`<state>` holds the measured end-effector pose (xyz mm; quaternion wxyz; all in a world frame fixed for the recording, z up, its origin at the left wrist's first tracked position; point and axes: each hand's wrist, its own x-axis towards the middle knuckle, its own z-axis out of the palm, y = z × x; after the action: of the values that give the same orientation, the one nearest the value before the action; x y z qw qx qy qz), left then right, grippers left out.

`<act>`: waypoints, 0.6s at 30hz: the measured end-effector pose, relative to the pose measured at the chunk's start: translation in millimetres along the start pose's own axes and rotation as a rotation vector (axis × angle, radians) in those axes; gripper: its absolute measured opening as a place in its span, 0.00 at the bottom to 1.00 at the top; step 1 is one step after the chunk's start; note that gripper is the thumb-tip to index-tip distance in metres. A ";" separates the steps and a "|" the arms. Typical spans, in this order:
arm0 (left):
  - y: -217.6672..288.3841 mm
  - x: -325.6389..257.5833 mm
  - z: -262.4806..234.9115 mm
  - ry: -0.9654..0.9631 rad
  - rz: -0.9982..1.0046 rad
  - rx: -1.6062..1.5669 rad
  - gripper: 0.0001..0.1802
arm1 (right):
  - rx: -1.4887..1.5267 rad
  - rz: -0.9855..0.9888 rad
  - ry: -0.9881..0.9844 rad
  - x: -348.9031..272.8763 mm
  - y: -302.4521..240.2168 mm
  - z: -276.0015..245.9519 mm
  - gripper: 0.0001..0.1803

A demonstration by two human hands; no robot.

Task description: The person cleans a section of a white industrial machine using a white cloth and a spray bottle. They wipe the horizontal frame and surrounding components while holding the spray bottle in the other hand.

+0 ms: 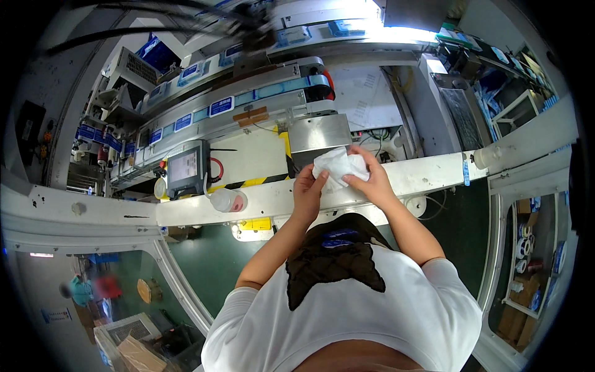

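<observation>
A crumpled white wipe (339, 166) is bunched up between my two hands, above the white machine ledge. My left hand (306, 193) grips its left side, with the thumb laid over the near edge. On the other side, my right hand (375, 181) has its fingers behind the wipe and its thumb pressed on the front. Just beyond the wipe sits a metal cover plate (320, 132). The undersides of my fingers are hidden by the cloth.
Left along the white ledge (427, 175) stands a wash bottle (228, 201) with a pinkish lower part. A control panel (186, 167) with a screen is behind it. Beyond, a conveyor belt (254, 95) carries blue labels. Black cables (124, 32) hang at upper left.
</observation>
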<state>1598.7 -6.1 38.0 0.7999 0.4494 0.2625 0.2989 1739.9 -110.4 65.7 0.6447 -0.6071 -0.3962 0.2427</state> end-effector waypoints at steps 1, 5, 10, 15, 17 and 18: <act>1.0 -0.6 0.3 -0.025 -0.046 -0.049 0.12 | 0.125 0.135 -0.050 -1.3 3.5 -0.9 0.23; 13.0 -3.2 3.9 -0.113 -0.254 -0.303 0.17 | 0.480 0.416 -0.124 -4.7 9.3 4.3 0.15; 3.0 0.0 -7.9 -0.103 -0.301 -0.395 0.18 | 0.334 0.379 -0.145 -4.7 8.5 8.0 0.11; -23.0 6.3 -34.4 0.070 0.091 0.122 0.18 | -0.188 -0.174 -0.136 -9.0 -5.0 19.0 0.12; -25.0 1.2 -32.0 0.038 0.283 0.258 0.20 | -0.224 -0.239 -0.103 -14.3 -7.8 25.6 0.12; -21.3 -2.8 -27.8 0.017 0.378 0.326 0.20 | -0.238 -0.229 -0.090 -15.1 -5.6 25.8 0.11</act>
<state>1582.8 -1.4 7.0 0.6443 0.6111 0.2254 0.4007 1709.6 -108.0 66.6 0.5731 -0.6187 -0.5173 0.1459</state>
